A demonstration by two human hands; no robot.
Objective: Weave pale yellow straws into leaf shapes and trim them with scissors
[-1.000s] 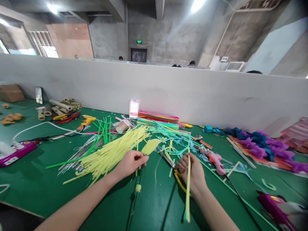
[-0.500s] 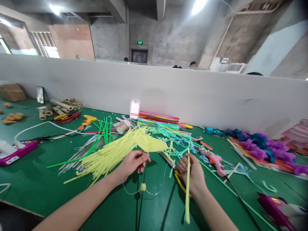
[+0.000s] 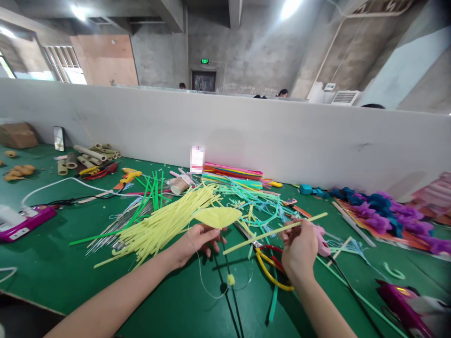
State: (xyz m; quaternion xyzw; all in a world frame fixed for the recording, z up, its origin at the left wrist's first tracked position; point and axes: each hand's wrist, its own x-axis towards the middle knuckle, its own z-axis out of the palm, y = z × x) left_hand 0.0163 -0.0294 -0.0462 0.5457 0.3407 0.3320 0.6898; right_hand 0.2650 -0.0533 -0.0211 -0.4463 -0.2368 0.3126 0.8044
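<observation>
My left hand [image 3: 202,241] pinches a pale yellow two-lobed petal piece [image 3: 218,217] at its lower middle. A thin dark stem runs down from there, with a small yellow fuzzy ball [image 3: 230,280] low on it and a clear, thin thread [image 3: 200,270] looping around. In my right hand [image 3: 299,244] is a yellow pipe cleaner [image 3: 260,238], gripped near its right end and slanting down leftward toward the stem. Scissors [image 3: 269,270] with yellow and red handles lie on the table between my hands. Behind the left hand spreads a large bundle of yellow pipe cleaners [image 3: 165,225].
Green and turquoise pipe cleaners [image 3: 257,204] lie in the middle. A pink glue gun [image 3: 321,239] is beside my right hand, its cord trailing forward. A yellow glue gun [image 3: 130,175], bamboo pieces [image 3: 95,155] and a purple power strip [image 3: 28,223] are leftward. Purple fuzzy pieces [image 3: 380,220] lie right.
My right hand has moved right and slightly up, turning the pipe cleaner from nearly upright to a leftward slant. The petal piece has shifted slightly, and the fuzzy ball has swung right.
</observation>
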